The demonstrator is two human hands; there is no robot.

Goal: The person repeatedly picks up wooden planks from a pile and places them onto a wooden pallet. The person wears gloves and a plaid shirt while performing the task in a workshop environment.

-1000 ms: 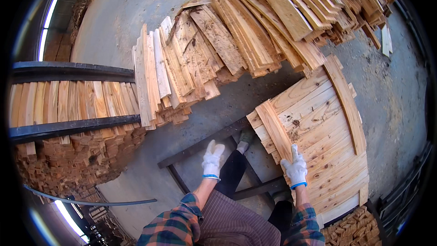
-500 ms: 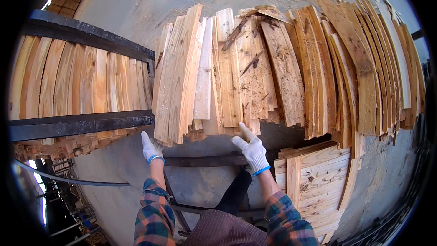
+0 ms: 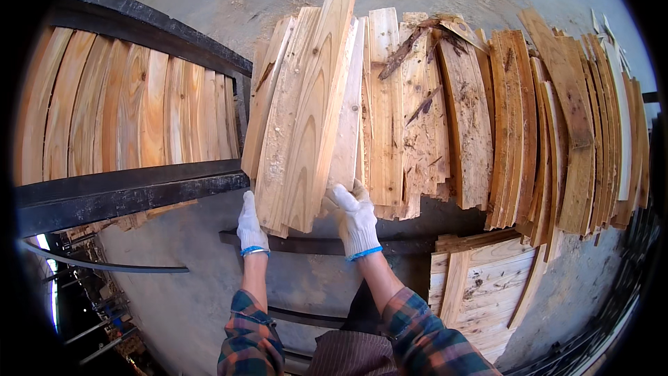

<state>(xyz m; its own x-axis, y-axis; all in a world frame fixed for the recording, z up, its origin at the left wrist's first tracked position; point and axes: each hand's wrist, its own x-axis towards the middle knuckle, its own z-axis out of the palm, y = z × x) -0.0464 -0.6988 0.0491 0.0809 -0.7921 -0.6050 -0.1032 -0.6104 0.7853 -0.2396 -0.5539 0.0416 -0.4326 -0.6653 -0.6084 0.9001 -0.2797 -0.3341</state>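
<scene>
Both my hands wear white knit gloves with blue cuffs. At the near left of a row of wooden boards, my left hand (image 3: 252,226) lies flat along the side of a bundle of boards (image 3: 299,118), fingers stretched out. My right hand (image 3: 353,219) closes on the near end of the same bundle from its right side, with some fingers hidden behind the wood. A pale narrow board (image 3: 346,132) runs right above that hand. The bundle leans slightly, its far end tilted to the right.
Left, more boards (image 3: 125,111) lie between black metal beams (image 3: 132,195). Rightward, the row continues with rough boards (image 3: 466,118) bearing bark strips (image 3: 403,56) and sawdust. A lower stack of planks (image 3: 480,285) stands near right. A dark metal bar (image 3: 410,245) crosses below the row.
My right hand has moved left and in to the boards' near end, its fingers closing there. My left hand has come against the bundle's left side. The view has shifted, too.
</scene>
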